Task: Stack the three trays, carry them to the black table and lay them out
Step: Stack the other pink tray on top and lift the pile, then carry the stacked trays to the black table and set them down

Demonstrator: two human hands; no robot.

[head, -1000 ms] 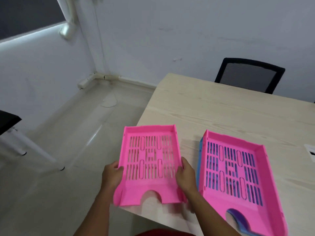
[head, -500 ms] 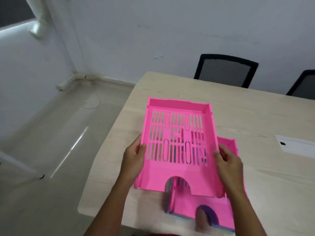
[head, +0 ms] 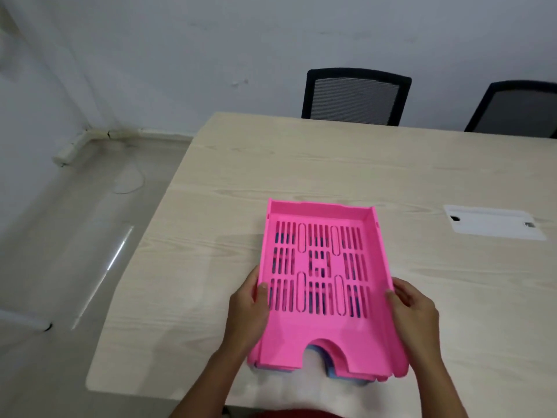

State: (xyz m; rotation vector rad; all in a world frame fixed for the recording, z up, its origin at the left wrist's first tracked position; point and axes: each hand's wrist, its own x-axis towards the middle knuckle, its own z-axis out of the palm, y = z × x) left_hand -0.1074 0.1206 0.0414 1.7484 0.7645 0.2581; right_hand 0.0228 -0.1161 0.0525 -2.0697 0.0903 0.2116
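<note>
A pink slotted tray (head: 324, 333) lies on top of a stack on the pale wood table (head: 301, 164). Beneath it, edges of a second pink tray (head: 366, 376) and a blue tray (head: 334, 376) show at the near end, and blue shows through the slots. My left hand (head: 250, 315) grips the top tray's left wall, thumb over the rim. My right hand (head: 414, 312) grips its right wall the same way. The black table is out of view.
Two black mesh chairs (head: 355, 96) (head: 518, 108) stand behind the table's far edge. A white cable hatch (head: 494, 226) is set into the tabletop at the right. Pale glossy floor (head: 75, 236) lies to the left, with a white table leg (head: 27, 322) at the far left.
I have carried the pink tray rightward from the table's left edge and lowered it squarely onto the pink-and-blue stack. My view has swung right with it.
</note>
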